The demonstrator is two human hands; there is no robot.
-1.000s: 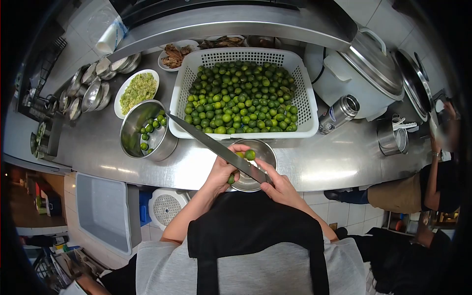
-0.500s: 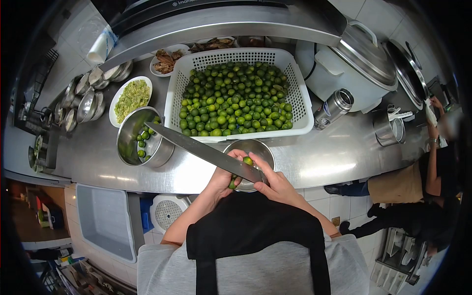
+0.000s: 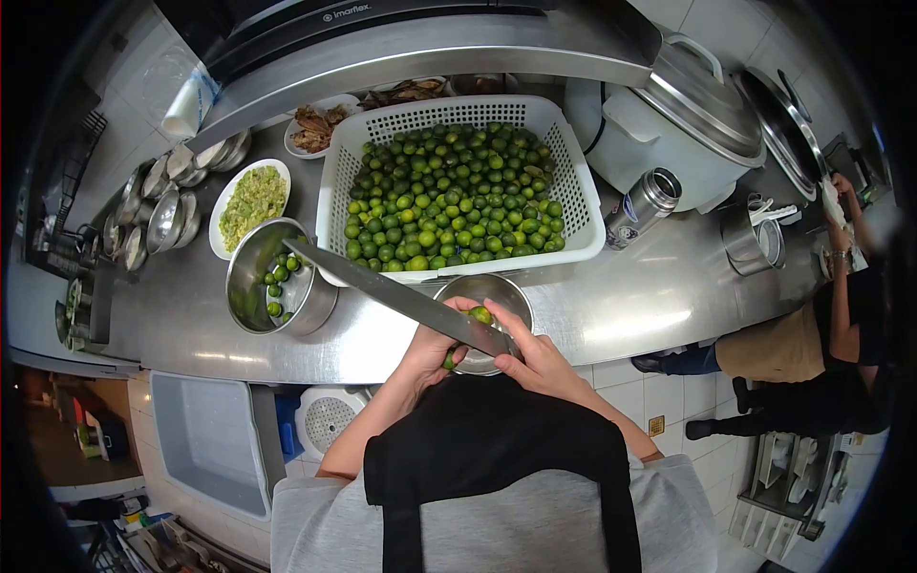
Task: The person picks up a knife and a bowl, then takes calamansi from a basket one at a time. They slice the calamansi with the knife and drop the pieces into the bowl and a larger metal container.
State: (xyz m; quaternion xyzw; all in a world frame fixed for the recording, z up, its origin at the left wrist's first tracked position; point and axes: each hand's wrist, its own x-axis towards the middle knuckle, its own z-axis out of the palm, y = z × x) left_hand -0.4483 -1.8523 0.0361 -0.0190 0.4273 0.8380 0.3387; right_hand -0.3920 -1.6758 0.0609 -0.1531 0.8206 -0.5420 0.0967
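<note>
My right hand (image 3: 537, 361) grips a large knife (image 3: 396, 298) near the heel of its broad blade, which points up and left. Small green citrus fruits like calamansi are in my left hand (image 3: 432, 351): one calamansi (image 3: 480, 314) shows between the fingertips behind the blade, and another green fruit (image 3: 449, 360) shows lower in the palm. Both hands are over a steel bowl (image 3: 497, 286), whose inside is mostly hidden by them. The knife tip reaches over a steel pot (image 3: 318, 304) with several fruits at its bottom. The handle is hidden in my right hand.
A white perforated basket (image 3: 590, 215) full of green fruits stands behind the bowl. To the left are a plate of chopped greens (image 3: 256, 201) and stacked metal bowls (image 3: 167, 218). At right stand a steel flask (image 3: 648, 205), a large cooker (image 3: 650, 124) and another person (image 3: 845, 315).
The view has shifted slightly. Both hands keep nearly the same pose, with the knife and fruit still held over the bowl.
</note>
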